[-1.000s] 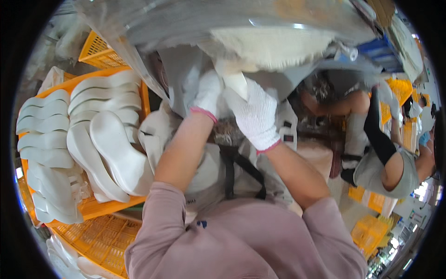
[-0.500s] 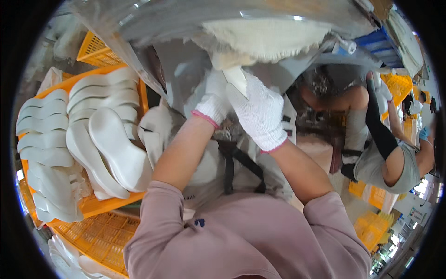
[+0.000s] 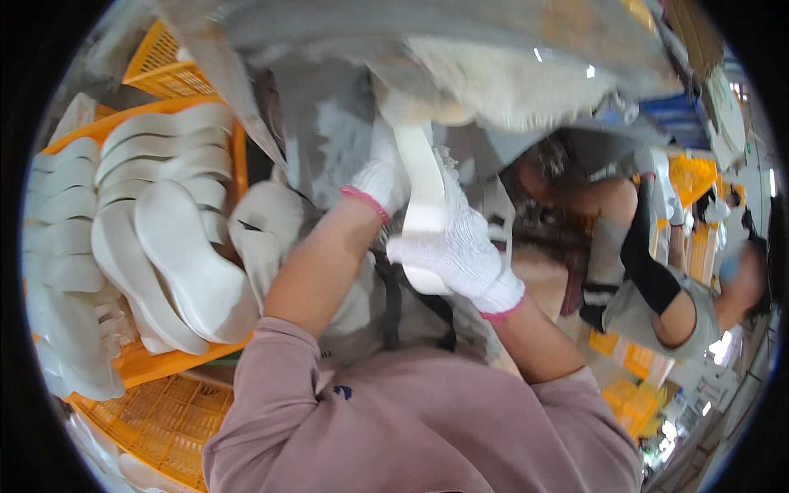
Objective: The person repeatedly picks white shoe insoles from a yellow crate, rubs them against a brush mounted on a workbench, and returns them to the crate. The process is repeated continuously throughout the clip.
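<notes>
A white wedge-shaped shoe sole (image 3: 422, 177) points away from me, seen edge-on, its far end against the frayed cream cloth of a buffing wheel (image 3: 501, 86). My right hand (image 3: 456, 246), in a white knit glove with a pink cuff, is closed round the near part of the sole, thumb lying across it. The gloved left hand (image 3: 385, 168) grips the sole's left side farther up, beneath the wheel; its fingertips are hidden behind the sole.
At the left an orange crate (image 3: 239, 156) holds stacked white soles (image 3: 193, 255). A yellow crate (image 3: 168, 403) stands below it, another yellow crate (image 3: 164, 66) at the far left. A grey machine housing (image 3: 329, 29) spans the top. Another person (image 3: 657, 308) sits at the right.
My right hand has moved down toward me and turned, thumb now across the sole. More of the sole shows below the wheel. The left hand stays near the wheel.
</notes>
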Demonstrator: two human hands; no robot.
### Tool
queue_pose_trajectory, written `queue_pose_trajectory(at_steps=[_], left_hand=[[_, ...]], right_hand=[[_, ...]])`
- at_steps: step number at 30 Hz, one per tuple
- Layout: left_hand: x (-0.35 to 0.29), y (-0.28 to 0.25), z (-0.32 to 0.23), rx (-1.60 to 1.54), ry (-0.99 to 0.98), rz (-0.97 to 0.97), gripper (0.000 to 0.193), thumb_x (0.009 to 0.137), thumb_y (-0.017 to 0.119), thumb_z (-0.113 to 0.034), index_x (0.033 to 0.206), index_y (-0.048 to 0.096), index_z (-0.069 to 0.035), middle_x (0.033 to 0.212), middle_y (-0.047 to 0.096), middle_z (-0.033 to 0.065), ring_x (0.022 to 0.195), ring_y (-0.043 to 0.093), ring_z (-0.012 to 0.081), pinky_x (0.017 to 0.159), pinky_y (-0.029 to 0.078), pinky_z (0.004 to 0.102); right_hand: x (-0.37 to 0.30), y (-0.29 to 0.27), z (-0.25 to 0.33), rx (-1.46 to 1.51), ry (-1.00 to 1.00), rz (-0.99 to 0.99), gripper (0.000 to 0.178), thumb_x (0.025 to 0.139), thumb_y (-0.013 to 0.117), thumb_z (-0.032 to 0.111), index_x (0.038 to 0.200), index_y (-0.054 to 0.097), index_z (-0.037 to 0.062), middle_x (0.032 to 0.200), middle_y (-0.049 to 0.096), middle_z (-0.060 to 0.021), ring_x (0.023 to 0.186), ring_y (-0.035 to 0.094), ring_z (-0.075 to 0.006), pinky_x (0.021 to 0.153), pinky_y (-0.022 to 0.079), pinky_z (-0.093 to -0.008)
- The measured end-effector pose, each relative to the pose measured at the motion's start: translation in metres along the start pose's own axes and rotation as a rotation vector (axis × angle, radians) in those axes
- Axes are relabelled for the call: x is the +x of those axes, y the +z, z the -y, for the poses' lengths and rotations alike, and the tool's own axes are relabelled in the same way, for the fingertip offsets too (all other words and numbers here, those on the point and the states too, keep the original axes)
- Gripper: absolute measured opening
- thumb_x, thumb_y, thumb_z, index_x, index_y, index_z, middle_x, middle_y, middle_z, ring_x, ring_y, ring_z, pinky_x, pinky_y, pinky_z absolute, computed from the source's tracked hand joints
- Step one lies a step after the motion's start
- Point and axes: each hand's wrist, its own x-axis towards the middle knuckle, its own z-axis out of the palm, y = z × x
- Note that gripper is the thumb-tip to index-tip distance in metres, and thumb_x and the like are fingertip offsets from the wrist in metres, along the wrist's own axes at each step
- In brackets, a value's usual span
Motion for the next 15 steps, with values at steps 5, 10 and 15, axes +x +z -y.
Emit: queue_pose_trajectory(at_steps=[5,10,15], left_hand=[[-0.025,0.024,-0.011,-0.046,0.235,0.06,0.056,0.105,0.04,-0.062,0.1,0.063,-0.011,0.08,0.064,0.009,0.069,0.065,0.0279,0.061,0.057,0.0424],[-0.016,0.007,0.02,-0.201,-0.029,0.011,0.06,0.105,0.039,-0.061,0.105,0.066,-0.009,0.081,0.065,0.0109,0.069,0.066,0.0291,0.063,0.059,0.0456],[0.019,-0.027,0.006,0.585,0.574,0.009,0.045,0.11,0.043,-0.039,0.131,0.06,-0.004,0.115,0.068,0.0162,0.105,0.067,0.0345,0.093,0.06,0.047]], right_hand=[[0.009,-0.007,0.019,0.274,0.309,0.469,0.045,0.082,0.079,0.028,0.119,0.07,0.0045,0.1,0.073,-0.0196,0.089,0.073,-0.038,0.082,0.059,-0.0449],[-0.037,-0.002,0.052,0.117,0.584,0.014,0.061,0.08,0.085,0.025,0.131,0.062,0.002,0.105,0.071,-0.0216,0.097,0.071,-0.0415,0.085,0.057,-0.0496],[-0.009,0.023,-0.006,-0.06,0.305,-0.066,0.046,0.082,0.082,0.032,0.113,0.064,0.0029,0.089,0.073,-0.0204,0.081,0.074,-0.0404,0.072,0.059,-0.0482]])
